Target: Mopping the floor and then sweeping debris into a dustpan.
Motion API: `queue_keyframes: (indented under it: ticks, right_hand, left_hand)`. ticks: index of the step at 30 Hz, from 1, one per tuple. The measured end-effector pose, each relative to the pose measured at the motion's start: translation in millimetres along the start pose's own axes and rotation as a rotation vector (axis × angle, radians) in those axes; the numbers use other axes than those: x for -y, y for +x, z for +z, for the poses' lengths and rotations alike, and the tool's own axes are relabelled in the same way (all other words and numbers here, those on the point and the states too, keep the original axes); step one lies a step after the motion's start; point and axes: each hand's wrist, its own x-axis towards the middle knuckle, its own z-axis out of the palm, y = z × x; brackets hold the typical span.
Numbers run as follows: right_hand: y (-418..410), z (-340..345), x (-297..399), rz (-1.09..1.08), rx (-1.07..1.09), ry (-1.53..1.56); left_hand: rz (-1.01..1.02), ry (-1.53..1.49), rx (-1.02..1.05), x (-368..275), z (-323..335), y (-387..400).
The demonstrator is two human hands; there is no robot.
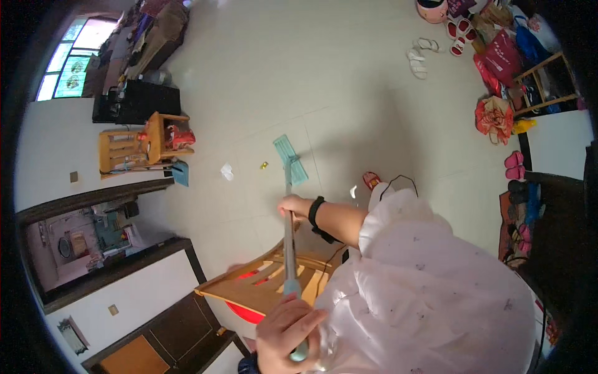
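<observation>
A flat mop's pale turquoise head [290, 160] lies on the tiled floor. Its grey metal pole [289, 243] runs down the picture. My right hand [295, 207], with a black band at the wrist, grips the pole partway along. Lower down, my left hand [288, 329] is closed around the turquoise grip near the pole's end. Left of the mop head lie a small gold wrapper [264, 165] and a crumpled white tissue [227, 171]. A white scrap [353, 190] is on the floor near my red slipper [371, 179].
A slatted wooden chair [261, 285] stands beside the pole, with something red behind it. Another wooden chair [156, 140] and a blue dustpan [180, 173] are by the left wall. White sandals [416, 64], bags [494, 119] and pink shoes [514, 165] lie at right.
</observation>
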Motion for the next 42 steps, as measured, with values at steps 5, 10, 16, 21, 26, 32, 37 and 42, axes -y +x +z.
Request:
queue_keyframes:
  ticks: [5,10,16,21,26,32,37,42]
  right_hand:
    - [60.5,-46.1,-16.1,-0.777,-0.163,-0.761]
    - [-119.9,-1.5,53.8,-0.129,-0.303,0.248]
    - [-177.3,-191.8,59.4,-1.191,-0.544,-1.134]
    - [-259.0,-308.9,90.1,-0.576,-0.719,0.549]
    - [-304.8,-500.3,83.9,-1.314,-1.028,-0.568]
    - [-351.5,-542.9,141.9,-0.704,-1.302,-0.885]
    - [-317.2,-623.6,86.1,-0.769,-1.111,-1.378]
    - [-238.2,-481.4,119.2,-0.601,-0.777,-1.577]
  left_hand:
    - [0.235,-0.225,-0.344,-14.1,-2.7,-6.1]
    - [0.384,-0.434,-0.332,23.0,-44.3,-42.4]
    - [0.434,-0.482,-0.201,4.8,10.6,44.7]
    - [0.475,-0.560,0.082,-20.7,69.1,143.7]
    - [0.691,-0.564,0.288,-75.0,141.5,252.6]
    - [0.637,-0.667,0.296,-103.3,218.2,329.1]
    - [0.623,-0.731,0.331,-92.3,185.5,326.5]
    - [0.345,-0.593,0.211,-50.4,113.5,290.4]
